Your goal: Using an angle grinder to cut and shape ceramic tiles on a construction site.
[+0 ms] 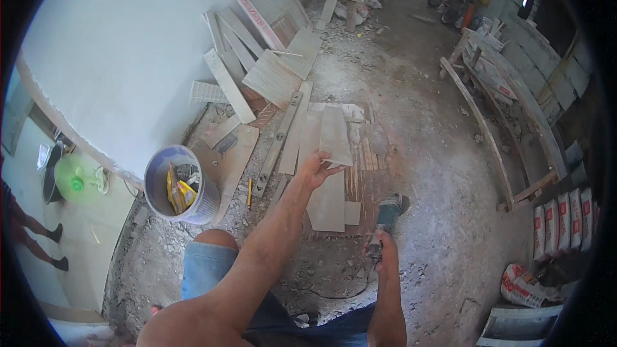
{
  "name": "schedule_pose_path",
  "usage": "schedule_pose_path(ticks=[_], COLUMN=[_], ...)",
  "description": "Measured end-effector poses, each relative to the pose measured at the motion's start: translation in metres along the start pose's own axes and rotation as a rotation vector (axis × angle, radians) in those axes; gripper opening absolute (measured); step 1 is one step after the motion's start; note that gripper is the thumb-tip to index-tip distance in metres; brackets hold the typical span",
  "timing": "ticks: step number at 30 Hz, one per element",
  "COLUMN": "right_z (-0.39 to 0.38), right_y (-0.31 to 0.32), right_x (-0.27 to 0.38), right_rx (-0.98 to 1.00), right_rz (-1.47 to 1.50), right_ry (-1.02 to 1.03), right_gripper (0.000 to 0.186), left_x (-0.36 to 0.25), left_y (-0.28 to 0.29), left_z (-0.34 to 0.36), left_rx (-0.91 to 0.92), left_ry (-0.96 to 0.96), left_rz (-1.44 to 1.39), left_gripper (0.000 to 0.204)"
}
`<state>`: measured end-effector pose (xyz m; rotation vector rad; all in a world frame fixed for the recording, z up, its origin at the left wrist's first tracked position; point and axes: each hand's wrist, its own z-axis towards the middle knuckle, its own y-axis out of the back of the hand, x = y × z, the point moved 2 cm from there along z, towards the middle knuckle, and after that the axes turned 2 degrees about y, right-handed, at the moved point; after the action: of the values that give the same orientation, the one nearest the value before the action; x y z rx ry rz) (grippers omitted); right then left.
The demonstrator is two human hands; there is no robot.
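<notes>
My left hand (316,171) is closed on the near end of a pale grey tile strip (334,133), thumb and fingers at its edge. Beneath it lie another light tile piece (326,204) and a small square offcut (352,213), on a dusty reddish board (369,183). My right hand (384,252) grips an angle grinder (388,214) with a teal body, its head pointing away from me, to the right of the tiles. Dust blurs the grinder's disc, so I cannot tell whether it spins. A dark cord (334,297) trails behind it on the ground.
A spirit level (278,142) and a yellow pencil (249,193) lie left of the tiles. Beside them stands a bucket (172,183) with yellow packets. Tile offcuts (276,77) lean on the wall. At right are a wooden frame (479,128) and stacked bags (562,223). Another person's legs (37,228) show far left.
</notes>
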<state>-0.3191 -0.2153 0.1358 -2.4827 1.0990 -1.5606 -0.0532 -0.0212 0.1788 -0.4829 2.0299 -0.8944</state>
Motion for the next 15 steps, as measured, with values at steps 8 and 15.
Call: schedule_pose_path(ticks=[8, 15], right_z=[-0.003, 0.006], right_y=[-0.004, -0.011], right_x=[0.005, 0.005], right_rx=[-0.004, -0.002], right_rz=[0.013, 0.118], right_ry=[0.024, -0.009], right_gripper=[0.028, 0.030], left_x=[-0.033, -0.232], left_y=[0.033, -0.007], left_z=[-0.006, -0.030], left_rx=[-0.162, -0.247], left_ry=[-0.083, -0.419], left_rz=[0.486, 0.885], left_gripper=[0.050, 0.027])
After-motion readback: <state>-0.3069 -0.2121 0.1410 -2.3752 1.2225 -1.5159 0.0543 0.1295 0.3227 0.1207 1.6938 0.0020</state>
